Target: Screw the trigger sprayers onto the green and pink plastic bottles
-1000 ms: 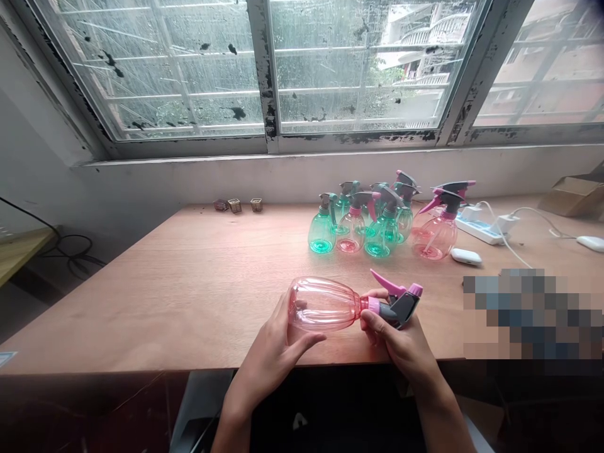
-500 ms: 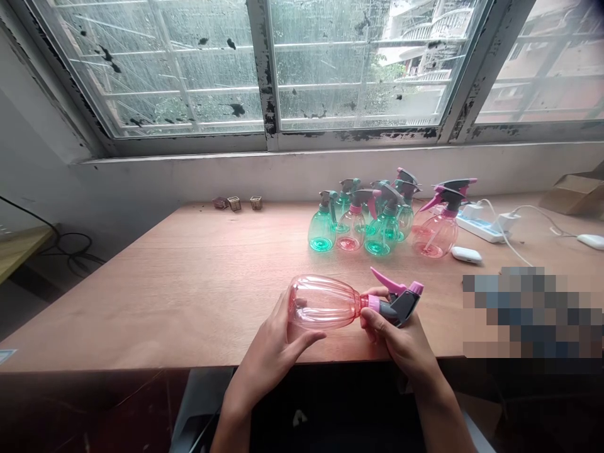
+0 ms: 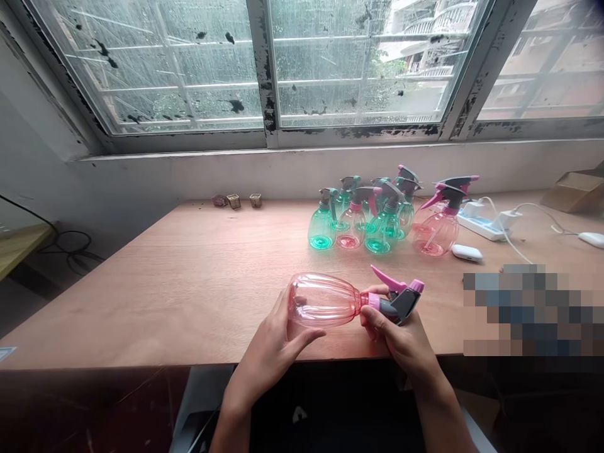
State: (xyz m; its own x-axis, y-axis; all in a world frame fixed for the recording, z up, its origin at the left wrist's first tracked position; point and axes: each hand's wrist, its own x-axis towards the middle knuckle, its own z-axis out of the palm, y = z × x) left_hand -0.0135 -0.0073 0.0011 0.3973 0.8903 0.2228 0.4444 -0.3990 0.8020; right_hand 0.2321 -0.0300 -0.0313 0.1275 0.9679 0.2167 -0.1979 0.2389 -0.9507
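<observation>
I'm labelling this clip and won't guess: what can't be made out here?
All in the head view:
Left hand: most fingers hidden behind the held pink bottle.
Rear spray bottles: bodies overlapped by those in front, count unclear.
Cardboard box: cut off by the right edge.
Whatever lies under the pixelated patch at right.

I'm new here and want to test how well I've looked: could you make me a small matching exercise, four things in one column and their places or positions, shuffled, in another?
Things:
1. Held pink spray bottle
2. Left hand
3. Right hand
4. White power strip

Places or positions:
A. At the neck and spray head of the held bottle
B. Resting on the table
C. On its side, between the two hands
D. At the base end of the held bottle

Right pairs: 1-C, 2-D, 3-A, 4-B.
</observation>
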